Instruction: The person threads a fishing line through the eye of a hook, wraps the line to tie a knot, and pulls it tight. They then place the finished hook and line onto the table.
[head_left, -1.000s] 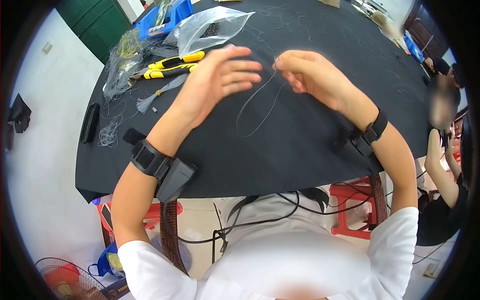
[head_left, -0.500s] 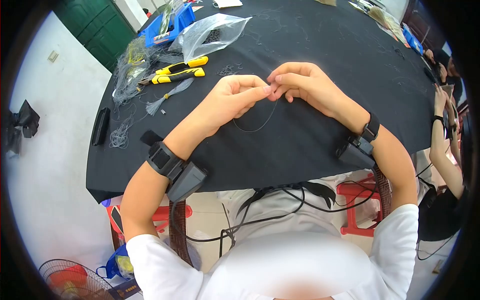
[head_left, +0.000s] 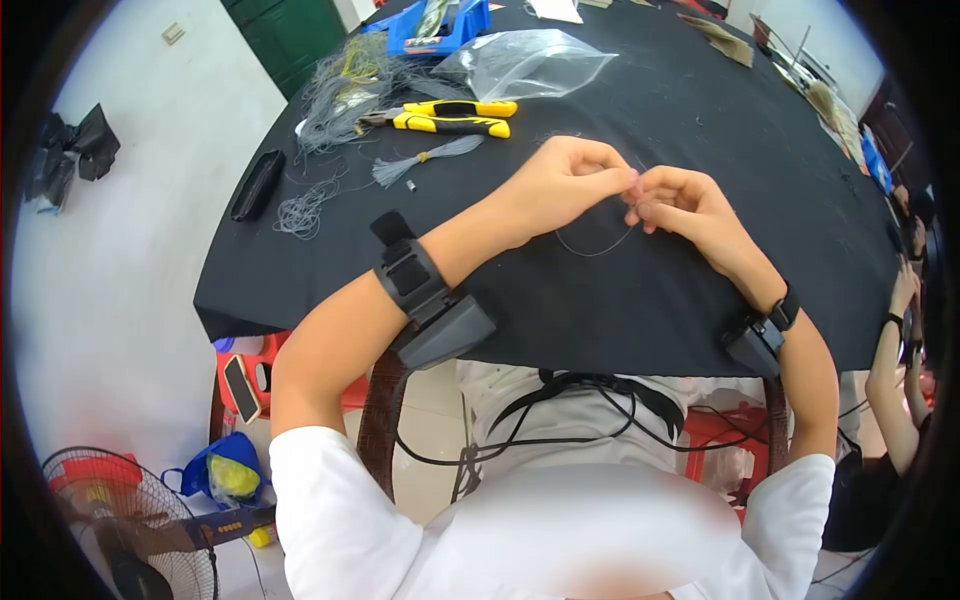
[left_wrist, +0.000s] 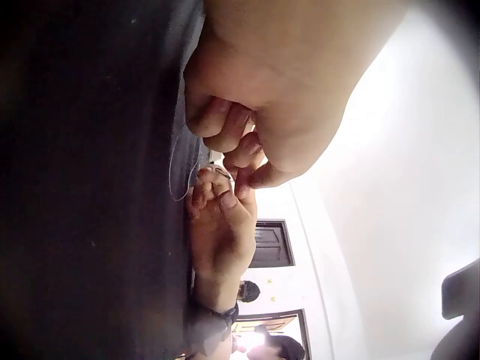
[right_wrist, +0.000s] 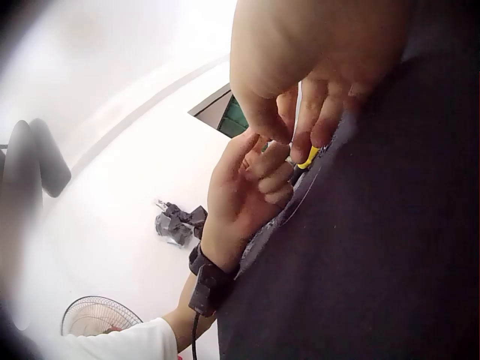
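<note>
A thin grey line (head_left: 593,254) hangs in a loop below both hands, over the black cloth. My left hand (head_left: 568,190) pinches it between thumb and forefinger, the other fingers curled in. Its fingertips meet those of my right hand (head_left: 705,222), which also pinches the line with thumb and forefinger. In the left wrist view the loop (left_wrist: 172,174) dangles beside the fingers, and a small bend of line shows between the hands. The ends of the line are hidden in the fingertips.
Yellow-black pliers (head_left: 452,124), a tied bundle of grey strands (head_left: 428,158) and a tangled coil (head_left: 305,211) lie on the left of the table. Behind them are a clear plastic bag (head_left: 530,62) and a blue bin (head_left: 440,38). Another person sits at the right edge.
The left hand, spread and apart from the line at first, came in to pinch it at the right hand's fingertips. The head view has turned left, so both hands appear farther right.
</note>
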